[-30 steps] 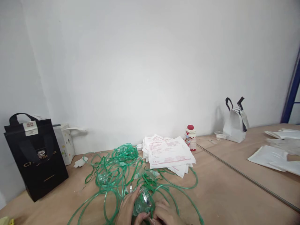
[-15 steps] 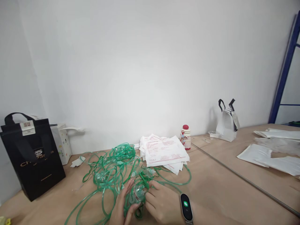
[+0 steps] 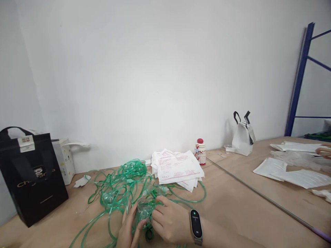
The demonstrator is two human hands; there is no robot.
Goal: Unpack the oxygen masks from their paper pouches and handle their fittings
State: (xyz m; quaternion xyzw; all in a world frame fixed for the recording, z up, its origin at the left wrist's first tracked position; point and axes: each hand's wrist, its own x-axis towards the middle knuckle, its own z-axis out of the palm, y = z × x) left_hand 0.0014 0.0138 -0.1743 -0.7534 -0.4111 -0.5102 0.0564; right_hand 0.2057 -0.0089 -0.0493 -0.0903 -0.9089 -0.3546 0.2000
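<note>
A clear green oxygen mask (image 3: 144,210) is in my left hand (image 3: 128,225), with the fingers along its left side and the thumb near its lower front. On the mask's right side my right hand (image 3: 169,218), wearing a smart band (image 3: 196,225) on the wrist, curls its fingers in and pinches the mask's green strap (image 3: 156,203). The right fingertips are partly hidden behind the hand. Just beyond and to the left lies a tangled pile of green tubing (image 3: 129,182) with more clear masks (image 3: 108,196) in it.
Printed white pouches (image 3: 178,167) are stacked behind the masks, beside a red-capped bottle (image 3: 200,151). A black bag (image 3: 33,179) stands at left, a white bag (image 3: 242,139) at the back right. Past a long rod (image 3: 248,184), another person's hand (image 3: 324,151) is near white packets (image 3: 305,177).
The camera view has turned slightly right, so things sit further left. Another person's hand has appeared at the right edge. My hands keep hold of the mask, which has tilted somewhat.
</note>
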